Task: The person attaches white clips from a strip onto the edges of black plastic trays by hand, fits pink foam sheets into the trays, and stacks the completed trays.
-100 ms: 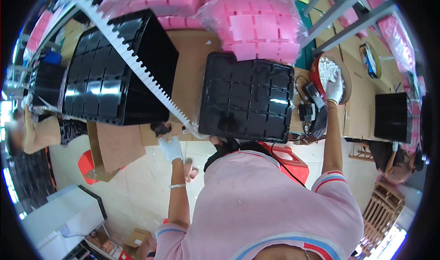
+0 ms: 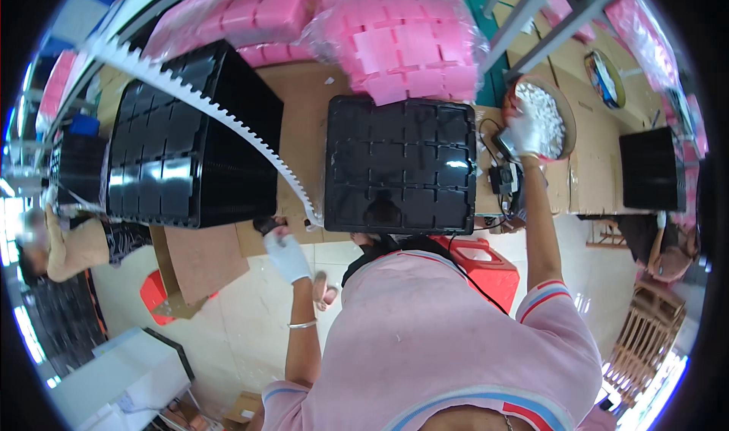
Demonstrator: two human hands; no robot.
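Note:
My left hand (image 2: 288, 258), in a white glove with bare fingertips, hangs by the table's front edge. Its fingers are curled together; what they hold, if anything, I cannot make out. Just beyond the fingertips is a small dark thing (image 2: 266, 224). A white toothed strip (image 2: 220, 114) runs from the upper left down to the left side of a flat black tray (image 2: 402, 165). My right hand (image 2: 524, 133), also gloved, is over the near left rim of a round red tub (image 2: 567, 131) of small white pieces (image 2: 539, 112). Motion smears its fingers.
A tall stack of black trays (image 2: 190, 142) stands left on the cardboard-covered table (image 2: 304, 119). Pink wrapped bundles (image 2: 410, 44) lie at the back. Black adapters with cables (image 2: 503, 179) sit beside the tub. Red stools (image 2: 486, 268) are below; other people work at both sides.
My right hand has drawn back from the white pieces toward the left, to the tub's rim. My left hand stays near the table edge, its fingers more curled. The view has shifted slightly.

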